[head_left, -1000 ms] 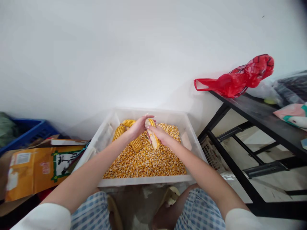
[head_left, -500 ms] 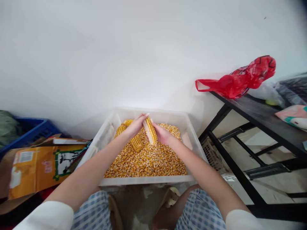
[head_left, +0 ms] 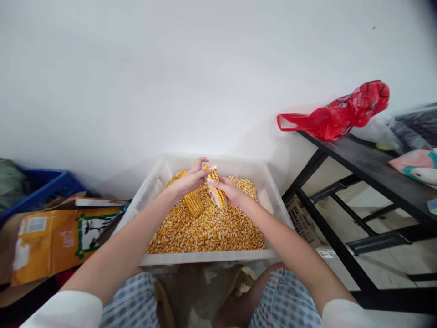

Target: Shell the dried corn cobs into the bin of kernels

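Observation:
A partly stripped corn cob is held between my two hands above a bed of loose corn kernels. My right hand wraps the cob from the right, its thumb lying across the rows. At the cob's upper end is my left hand, thumb pressed on the kernels and the index finger raised off it. Pale bare core shows along the cob's left side. Another corn cob, full of kernels, lies on the bed to the left, and more cobs are partly hidden behind my left hand.
A translucent plastic bin holds the corn against the white wall. To the right stands a black metal-framed table with a red plastic bag on it. Flattened cardboard and a blue crate are on the left.
My right thumb has come across the front of the cob. My left hand has shifted its grip, with the thumb now on the kernels and the index finger lifted.

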`<state>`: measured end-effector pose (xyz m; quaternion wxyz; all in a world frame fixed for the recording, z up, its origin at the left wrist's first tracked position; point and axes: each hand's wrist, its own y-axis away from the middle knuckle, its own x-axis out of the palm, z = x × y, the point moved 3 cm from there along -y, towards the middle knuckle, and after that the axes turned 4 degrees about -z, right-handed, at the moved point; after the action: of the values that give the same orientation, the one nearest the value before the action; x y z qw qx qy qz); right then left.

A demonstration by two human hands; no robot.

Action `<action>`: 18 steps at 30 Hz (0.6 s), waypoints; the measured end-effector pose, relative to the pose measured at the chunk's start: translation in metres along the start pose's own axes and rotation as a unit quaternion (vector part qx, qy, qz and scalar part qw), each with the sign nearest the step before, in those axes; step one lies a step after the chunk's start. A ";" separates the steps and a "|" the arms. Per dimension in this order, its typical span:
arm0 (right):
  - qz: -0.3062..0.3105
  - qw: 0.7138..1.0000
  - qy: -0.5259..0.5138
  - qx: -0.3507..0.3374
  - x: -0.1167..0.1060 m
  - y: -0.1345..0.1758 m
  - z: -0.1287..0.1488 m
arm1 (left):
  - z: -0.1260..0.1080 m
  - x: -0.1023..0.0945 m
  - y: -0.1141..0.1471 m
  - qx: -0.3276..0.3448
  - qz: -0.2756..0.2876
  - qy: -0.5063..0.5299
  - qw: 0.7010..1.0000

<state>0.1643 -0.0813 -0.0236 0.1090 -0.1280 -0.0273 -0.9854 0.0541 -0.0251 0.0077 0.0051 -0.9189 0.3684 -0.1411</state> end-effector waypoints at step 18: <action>-0.039 0.999 0.029 -0.023 0.010 0.007 0.004 | -0.001 0.003 0.006 -0.016 0.052 0.026 0.998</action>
<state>0.1578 -0.0899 -0.0175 0.0687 -0.1002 -0.0067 -0.9926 0.0518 -0.0316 0.0083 -0.0119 -0.8945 0.4181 -0.1580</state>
